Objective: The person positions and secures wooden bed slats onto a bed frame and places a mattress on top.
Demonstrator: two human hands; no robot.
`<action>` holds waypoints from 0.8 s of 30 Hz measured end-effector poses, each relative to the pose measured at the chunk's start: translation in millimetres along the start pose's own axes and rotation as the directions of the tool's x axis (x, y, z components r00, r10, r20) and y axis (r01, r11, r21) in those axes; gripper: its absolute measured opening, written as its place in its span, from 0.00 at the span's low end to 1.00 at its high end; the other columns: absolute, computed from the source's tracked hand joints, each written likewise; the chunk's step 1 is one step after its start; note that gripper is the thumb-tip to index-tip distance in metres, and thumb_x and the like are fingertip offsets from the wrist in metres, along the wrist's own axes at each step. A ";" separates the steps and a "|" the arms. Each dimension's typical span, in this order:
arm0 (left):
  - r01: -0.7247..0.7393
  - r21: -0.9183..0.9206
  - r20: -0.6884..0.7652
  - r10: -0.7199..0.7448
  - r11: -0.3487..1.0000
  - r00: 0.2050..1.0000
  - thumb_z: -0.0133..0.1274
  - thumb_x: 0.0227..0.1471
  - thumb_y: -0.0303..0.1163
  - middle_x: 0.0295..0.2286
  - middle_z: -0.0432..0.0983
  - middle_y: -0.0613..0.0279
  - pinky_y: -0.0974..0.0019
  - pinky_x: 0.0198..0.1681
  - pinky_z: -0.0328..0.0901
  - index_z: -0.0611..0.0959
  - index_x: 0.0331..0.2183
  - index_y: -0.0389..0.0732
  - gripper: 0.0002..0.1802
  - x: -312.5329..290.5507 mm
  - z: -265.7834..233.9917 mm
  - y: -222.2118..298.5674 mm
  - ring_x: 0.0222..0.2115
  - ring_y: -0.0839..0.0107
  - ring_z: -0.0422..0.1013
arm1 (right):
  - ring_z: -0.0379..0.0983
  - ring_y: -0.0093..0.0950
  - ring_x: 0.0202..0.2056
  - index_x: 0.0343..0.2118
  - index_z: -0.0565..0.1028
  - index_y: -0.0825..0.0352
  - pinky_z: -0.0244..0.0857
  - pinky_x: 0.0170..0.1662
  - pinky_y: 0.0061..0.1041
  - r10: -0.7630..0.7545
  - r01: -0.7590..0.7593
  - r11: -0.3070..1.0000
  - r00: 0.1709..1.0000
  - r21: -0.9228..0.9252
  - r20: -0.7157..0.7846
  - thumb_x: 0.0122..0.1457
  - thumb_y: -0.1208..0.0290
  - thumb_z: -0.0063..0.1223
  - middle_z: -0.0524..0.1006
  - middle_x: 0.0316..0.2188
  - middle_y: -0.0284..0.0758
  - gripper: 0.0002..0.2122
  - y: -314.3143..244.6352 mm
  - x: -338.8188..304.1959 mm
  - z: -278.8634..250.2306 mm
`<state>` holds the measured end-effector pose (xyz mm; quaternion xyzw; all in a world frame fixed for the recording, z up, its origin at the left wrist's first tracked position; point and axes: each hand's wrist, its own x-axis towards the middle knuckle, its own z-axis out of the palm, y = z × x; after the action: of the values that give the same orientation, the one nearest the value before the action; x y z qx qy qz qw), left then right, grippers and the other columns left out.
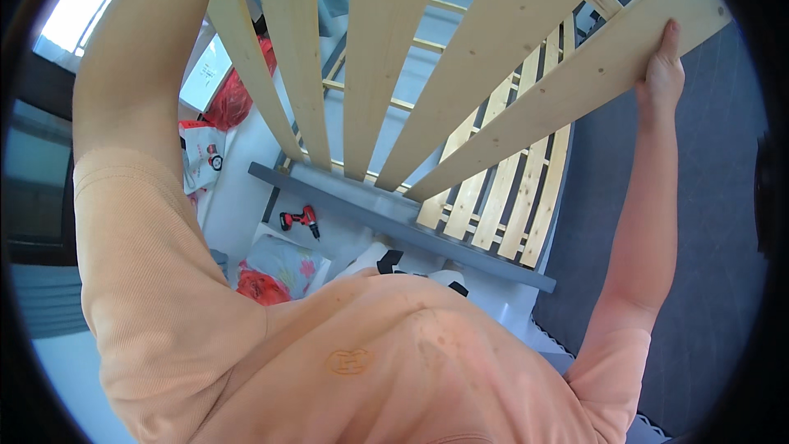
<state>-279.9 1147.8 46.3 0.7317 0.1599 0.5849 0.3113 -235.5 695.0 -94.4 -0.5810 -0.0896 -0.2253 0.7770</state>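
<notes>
A panel of pale wooden bed slats (534, 119) rises at a steep tilt in front of me, its lower end by the grey bed rail (394, 226). My right hand (662, 74) grips the outermost slat near its upper right end. The thumb lies along the near face, while the other fingers are hidden behind the wood. On the left, my raised arm passes beyond the top edge, so my left hand is out of view. A second set of slats (542, 201) lies flat in the bed frame, to the right of the tilted panel.
On the white floor before the rail lies a red and black cordless drill (304, 220). Closer to me is a flowered plastic-wrapped bundle (283, 259) with something red. Red bags (230, 103) and a white box (205, 74) stand left. Dark grey matting (657, 263) covers the right.
</notes>
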 end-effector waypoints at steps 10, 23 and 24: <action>0.346 0.181 0.065 -0.363 0.920 0.930 0.34 0.49 0.65 0.44 0.70 0.44 0.56 0.52 0.54 0.74 0.46 0.37 0.41 23.4 -1.4 -140.8 0.49 0.50 0.62 | 0.70 0.26 0.37 0.41 0.69 0.80 0.63 0.41 0.23 0.046 -0.035 0.972 0.998 -0.233 0.046 0.48 0.43 0.54 0.74 0.37 0.41 0.35 68.8 -1.9 73.7; 0.407 0.188 0.080 -0.427 0.894 0.901 0.29 0.51 0.65 0.34 0.74 0.41 0.58 0.44 0.61 0.80 0.34 0.30 0.44 -79.5 -1.5 -285.8 0.39 0.50 0.69 | 0.69 0.24 0.38 0.42 0.70 0.76 0.62 0.43 0.22 0.208 -0.178 0.934 0.976 -0.309 0.064 0.48 0.46 0.56 0.74 0.36 0.37 0.32 170.0 -89.4 98.6; 0.378 0.205 0.062 -0.398 0.903 0.915 0.28 0.51 0.64 0.32 0.75 0.41 0.57 0.43 0.61 0.80 0.32 0.31 0.44 -84.8 -2.9 -295.4 0.38 0.49 0.70 | 0.70 0.23 0.36 0.40 0.71 0.75 0.63 0.41 0.22 0.205 -0.178 0.940 0.977 -0.292 0.065 0.46 0.45 0.57 0.75 0.34 0.37 0.32 176.2 -90.0 101.1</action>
<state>-266.7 1320.9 -207.3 0.7403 0.3409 0.4551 0.3585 -222.5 851.8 -251.3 -0.7026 -0.0357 -0.1314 0.6984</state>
